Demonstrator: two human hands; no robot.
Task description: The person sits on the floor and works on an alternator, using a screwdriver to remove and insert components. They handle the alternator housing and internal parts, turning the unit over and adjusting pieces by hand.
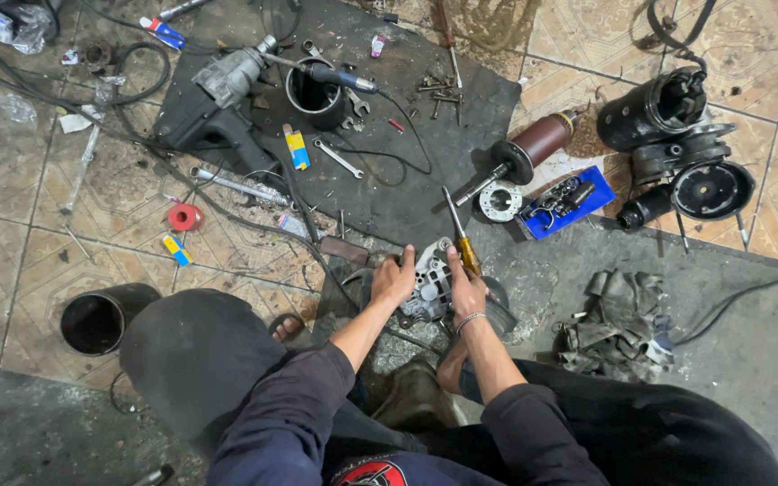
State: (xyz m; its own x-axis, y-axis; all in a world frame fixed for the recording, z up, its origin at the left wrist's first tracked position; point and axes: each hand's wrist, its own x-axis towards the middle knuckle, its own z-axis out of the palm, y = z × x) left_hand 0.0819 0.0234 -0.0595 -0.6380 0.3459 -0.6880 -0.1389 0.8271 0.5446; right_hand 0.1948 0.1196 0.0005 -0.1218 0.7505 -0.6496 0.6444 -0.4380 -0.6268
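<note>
Tiled workshop floor, dark mat [461,117]; left hand [393,279] clasps alternator housing [431,283], right hand [466,290] grips screwdriver [461,238]; housing likely heavy, rigid cast metal, best held by rim

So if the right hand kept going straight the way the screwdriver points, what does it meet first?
The right hand holds a yellow-handled screwdriver pointing up and slightly left. Straight on, it would first cross the dark mat, probably nearing the loose bolts; depth is unclear.

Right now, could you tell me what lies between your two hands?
In the head view, a grey metal alternator housing sits between the left hand and the right hand.
</note>
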